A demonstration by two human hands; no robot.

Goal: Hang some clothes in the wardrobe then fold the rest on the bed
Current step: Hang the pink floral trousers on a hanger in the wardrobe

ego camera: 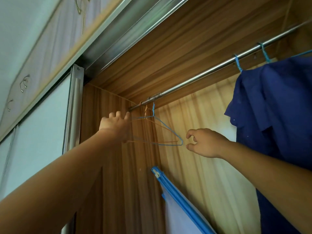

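Reaching in, your left hand point(116, 125) touches the wire hangers point(168, 130) at their nine-o'clock ends; you cannot tell whether it grips them. Your right hand point(202, 142), half-curled and empty, hovers at their three-o'clock tip. A blue shirt point(278, 107) hangs on the rod point(202, 74) at two o'clock. Tugging the crossed hangers may snag both hooks.

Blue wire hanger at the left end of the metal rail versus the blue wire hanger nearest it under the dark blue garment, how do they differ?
The left-end blue wire hanger hangs bare; the other blue wire hanger carries a dark blue garment. The bare one's whole triangle shows; the loaded one shows only its hook. Both hook over the metal rail.
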